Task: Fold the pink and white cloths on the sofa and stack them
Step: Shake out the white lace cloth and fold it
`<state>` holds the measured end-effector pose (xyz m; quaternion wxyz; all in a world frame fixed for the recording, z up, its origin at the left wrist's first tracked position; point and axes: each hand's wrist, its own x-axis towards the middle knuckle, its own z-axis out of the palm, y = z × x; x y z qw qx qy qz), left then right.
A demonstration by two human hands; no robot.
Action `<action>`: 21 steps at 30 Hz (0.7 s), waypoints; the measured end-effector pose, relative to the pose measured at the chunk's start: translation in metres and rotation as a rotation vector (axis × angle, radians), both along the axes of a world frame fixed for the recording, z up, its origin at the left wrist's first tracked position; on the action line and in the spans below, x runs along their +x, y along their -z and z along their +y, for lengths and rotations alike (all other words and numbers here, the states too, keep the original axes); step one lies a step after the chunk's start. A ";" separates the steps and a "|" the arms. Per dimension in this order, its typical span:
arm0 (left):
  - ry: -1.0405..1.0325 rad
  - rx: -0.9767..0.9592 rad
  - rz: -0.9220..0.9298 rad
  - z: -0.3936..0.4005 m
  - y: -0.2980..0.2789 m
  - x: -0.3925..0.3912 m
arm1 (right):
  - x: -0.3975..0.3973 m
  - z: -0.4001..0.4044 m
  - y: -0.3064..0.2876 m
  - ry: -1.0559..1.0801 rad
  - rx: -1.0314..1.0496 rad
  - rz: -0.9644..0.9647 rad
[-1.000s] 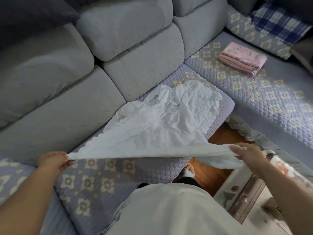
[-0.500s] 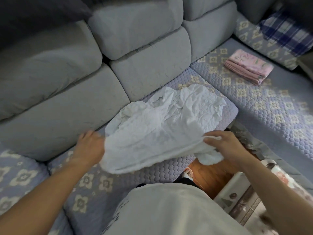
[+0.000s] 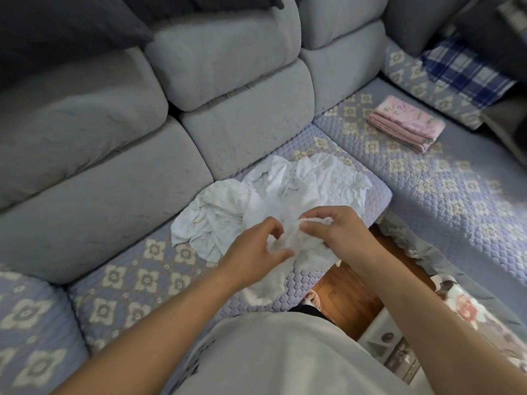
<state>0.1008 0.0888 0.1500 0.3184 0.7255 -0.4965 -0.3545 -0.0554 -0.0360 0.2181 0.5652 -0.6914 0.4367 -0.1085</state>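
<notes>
Head view: the pink cloth (image 3: 406,123) lies folded flat on the far right of the sofa (image 3: 233,129)'s quilted seat, so that half looks done; the white cloth (image 3: 273,201) is rumpled at the seat's middle, near the front edge, well apart from the pink one; the right hand (image 3: 339,232) pinches a bunched edge of it between thumb and fingers; the left hand (image 3: 256,248), just beside, curls its fingers at the same gather, though whether it truly grips fabric I cannot tell; left to do, by my judgement: flatten and fold the white cloth, then stack it on the pink.
</notes>
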 end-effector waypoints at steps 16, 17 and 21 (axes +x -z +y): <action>-0.050 -0.042 -0.307 0.005 0.016 -0.005 | -0.001 0.003 -0.011 0.051 0.121 -0.019; -0.072 -0.044 -0.272 0.010 0.016 -0.002 | -0.002 0.000 -0.009 0.100 0.107 -0.015; -0.104 -0.010 -0.018 0.028 0.007 0.010 | -0.007 -0.007 -0.001 0.166 0.062 0.008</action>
